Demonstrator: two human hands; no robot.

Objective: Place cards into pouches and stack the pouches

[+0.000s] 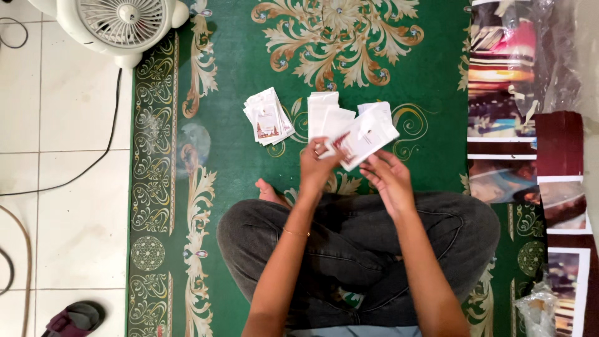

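Sitting cross-legged on a green carpet (237, 150) patterned with cream and gold scrollwork, the person holds a white card sleeve (368, 134) up in front of the knees. The left hand (317, 165) is closed on its lower left edge, thumb over the printed corner, while the right hand (388, 178) sits just under the lower right edge with fingers loosely curled; whether those fingers actually pinch the sleeve cannot be told from this view.

The sleeve looks like thin paper or light card: flat, rectangular, nearly weightless, stiff enough to keep its plane but likely to crease if squeezed mid-face. Its surface appears smooth and a little slippery, so a pinch along an edge or corner seems the safest hold, with the second hand steadying the opposite edge.

On the carpet just beyond the hands lie a fanned stack of printed cards (268, 117) to the left and a loose pile of plain white sleeves (324, 112) beside it, partly hidden behind the held one. A white electric fan (121, 25) stands at the carpet's far corner on pale floor tiles, its black cable trailing away. Glossy printed sheets (499, 93) and crinkled clear plastic lie along the right side.
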